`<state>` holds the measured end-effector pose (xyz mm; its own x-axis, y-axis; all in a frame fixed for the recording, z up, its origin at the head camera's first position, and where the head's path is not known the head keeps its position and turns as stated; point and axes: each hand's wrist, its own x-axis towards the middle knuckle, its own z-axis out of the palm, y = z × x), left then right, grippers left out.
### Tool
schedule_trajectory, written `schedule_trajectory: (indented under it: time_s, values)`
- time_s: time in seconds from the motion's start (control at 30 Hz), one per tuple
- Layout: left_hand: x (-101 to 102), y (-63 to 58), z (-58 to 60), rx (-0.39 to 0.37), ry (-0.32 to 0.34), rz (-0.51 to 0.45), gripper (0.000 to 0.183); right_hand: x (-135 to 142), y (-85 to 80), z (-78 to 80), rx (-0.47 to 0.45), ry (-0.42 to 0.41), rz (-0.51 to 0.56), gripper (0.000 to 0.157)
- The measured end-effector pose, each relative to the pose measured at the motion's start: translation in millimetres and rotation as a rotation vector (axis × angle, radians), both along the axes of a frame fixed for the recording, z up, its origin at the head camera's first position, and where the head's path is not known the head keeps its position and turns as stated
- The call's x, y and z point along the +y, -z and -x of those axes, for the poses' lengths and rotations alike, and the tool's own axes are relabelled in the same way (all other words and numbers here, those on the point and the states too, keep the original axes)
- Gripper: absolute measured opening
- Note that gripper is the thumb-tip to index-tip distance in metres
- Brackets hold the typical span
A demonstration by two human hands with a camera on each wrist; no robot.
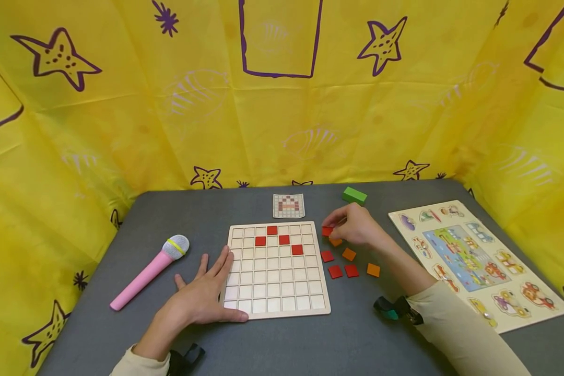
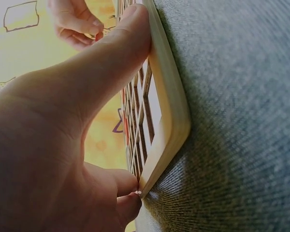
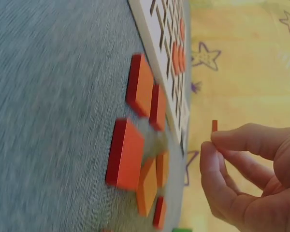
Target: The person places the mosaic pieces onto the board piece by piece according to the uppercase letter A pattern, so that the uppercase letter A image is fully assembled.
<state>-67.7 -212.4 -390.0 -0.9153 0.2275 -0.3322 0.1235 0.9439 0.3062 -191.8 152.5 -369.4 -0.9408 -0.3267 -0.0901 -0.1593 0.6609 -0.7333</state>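
A pale wooden grid board (image 1: 277, 315) lies on the table with several red square tiles in its upper cells. My left hand (image 1: 202, 296) is spread at the board's left side, its straight fingers touching the left edge and the thumb resting on the near edge. In the left wrist view that thumb (image 2: 118, 43) lies along the board's rim. My right hand (image 1: 354, 224) pinches a small red tile (image 3: 214, 125) between thumb and fingertips, off the board's upper right corner. Beneath and near it lie loose red tiles (image 1: 352, 270) and orange tiles (image 1: 373, 270).
A small pattern card (image 1: 289, 215) lies behind the board, with a green block (image 1: 354, 195) to its right. A pink toy microphone (image 1: 143, 279) is at the left. On the right, partly under my forearm, lies a picture puzzle board (image 1: 503, 325). Yellow cloth surrounds the grey table.
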Motion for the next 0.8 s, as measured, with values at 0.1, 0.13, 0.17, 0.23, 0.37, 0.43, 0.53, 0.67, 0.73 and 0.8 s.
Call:
schedule_trajectory:
  time_s: [0.1,0.13,0.17,0.23,0.37,0.43,0.53,0.67,0.73,0.8]
  values:
    - [0,-0.6,-0.1,-0.005,-0.005,-0.001,0.145,-10,-0.2,-1.5,-0.013,-0.021,0.009,0.027]
    - [0,-0.8,-0.4,-0.008,-0.008,-0.003,0.145,-14,0.0,-1.7,-0.017,-0.026,0.011,0.027]
    - [1,-0.9,-0.4,-0.009,-0.009,-0.003,0.145,-18,0.1,-2.0,-0.021,-0.029,0.014,0.027]
    - [1,-1.0,-0.7,-0.012,-0.012,-0.005,0.144,-25,0.8,-2.1,-0.023,-0.039,0.019,0.027]
    - [1,-1.0,-0.4,-0.018,-0.014,-0.006,0.144,-38,0.8,-4.2,-0.029,-0.064,0.026,0.026]
    - [1,-1.0,-0.4,-0.020,-0.015,-0.006,0.144,-44,0.9,-4.9,-0.038,-0.078,0.032,0.026]
    - [1,-0.7,-0.2,-0.015,-0.014,-0.004,0.145,-53,0.9,-5.3,-0.056,-0.084,0.040,0.026]
    - [1,-0.1,0.0,-0.010,-0.015,-0.002,0.145,-66,0.9,-5.3,-0.065,-0.094,0.045,0.026]
    - [1,0.1,0.5,-0.015,-0.018,0.000,0.145,-73,1.5,-4.8,-0.063,-0.103,0.042,0.025]
    - [1,0.1,0.8,-0.022,-0.022,0.001,0.145,-80,2.0,-5.2,-0.058,-0.116,0.036,0.023]
